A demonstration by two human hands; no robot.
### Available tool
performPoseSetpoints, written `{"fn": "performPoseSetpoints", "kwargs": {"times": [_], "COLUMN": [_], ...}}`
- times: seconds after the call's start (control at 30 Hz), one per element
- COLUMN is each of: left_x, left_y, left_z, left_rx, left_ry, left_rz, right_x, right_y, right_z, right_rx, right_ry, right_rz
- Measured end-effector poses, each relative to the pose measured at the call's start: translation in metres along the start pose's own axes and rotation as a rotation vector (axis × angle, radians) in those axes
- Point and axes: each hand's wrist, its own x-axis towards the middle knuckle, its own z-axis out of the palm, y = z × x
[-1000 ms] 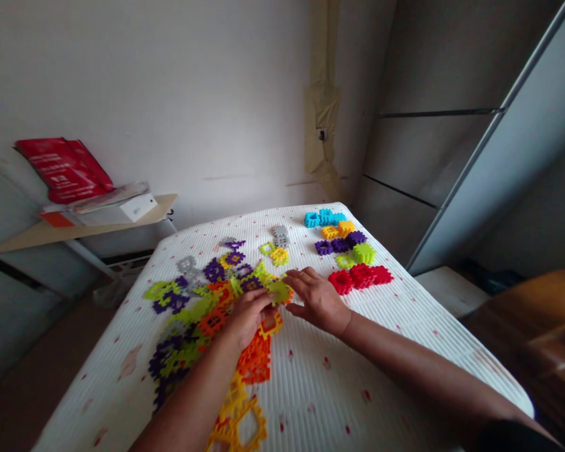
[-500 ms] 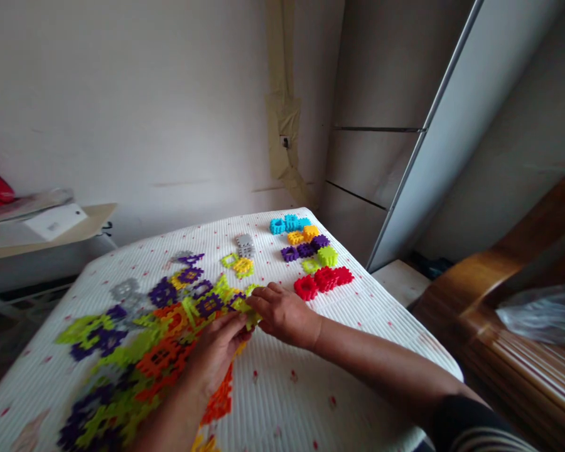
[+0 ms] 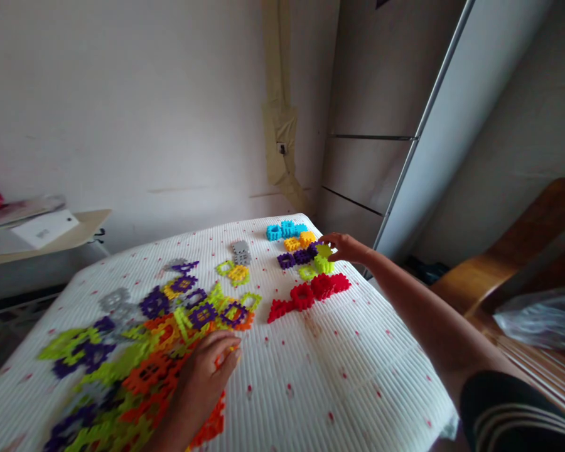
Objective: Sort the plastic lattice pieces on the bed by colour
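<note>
My right hand (image 3: 346, 247) is stretched out to the far right side of the table. Its fingers pinch a lime-green plastic building piece (image 3: 324, 251) at the top of a small lime-green stack (image 3: 324, 264). Beside that stack lie purple pieces (image 3: 302, 256) and a row of red pieces (image 3: 302, 295). My left hand (image 3: 209, 364) rests low over the mixed pile, fingers curled. A bit of orange shows between its thumb and fingers, but whether that is held or part of the pile is hidden. Around it lie orange pieces (image 3: 147, 373) and purple window-shaped pieces (image 3: 202, 315).
A white ribbed cloth (image 3: 301, 370) covers the table. Blue pieces (image 3: 287, 227), yellow pieces (image 3: 292, 244) and grey pieces (image 3: 240, 251) sit in groups toward the back. A tall cabinet (image 3: 367, 169) stands behind the right corner, a wooden chair (image 3: 508, 257) to the right.
My right hand has moved from the pile's edge to the lime-green stack at the right, carrying a green piece. My left hand has parted from it and sits slightly lower.
</note>
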Motion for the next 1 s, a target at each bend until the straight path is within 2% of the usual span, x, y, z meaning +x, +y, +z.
{"fn": "performPoseSetpoints", "kwargs": {"times": [0.1, 0.3, 0.77, 1.0], "left_x": [0.000, 0.000, -0.001, -0.003], "left_y": [-0.009, -0.012, -0.015, -0.005], "left_z": [0.003, 0.002, 0.002, 0.000], "left_rx": [0.049, 0.147, 0.146, 0.123], "left_ry": [-0.015, -0.020, -0.030, -0.027], "left_rz": [0.019, 0.103, 0.090, 0.115], "right_x": [0.005, 0.018, 0.020, 0.020], "right_y": [0.013, 0.017, 0.018, 0.019], "right_z": [0.002, 0.013, 0.015, 0.022], "right_rx": [-0.052, -0.157, -0.264, -0.300], "right_ry": [-0.088, -0.202, -0.285, -0.282], "right_rz": [0.002, -0.050, 0.001, -0.019]}}
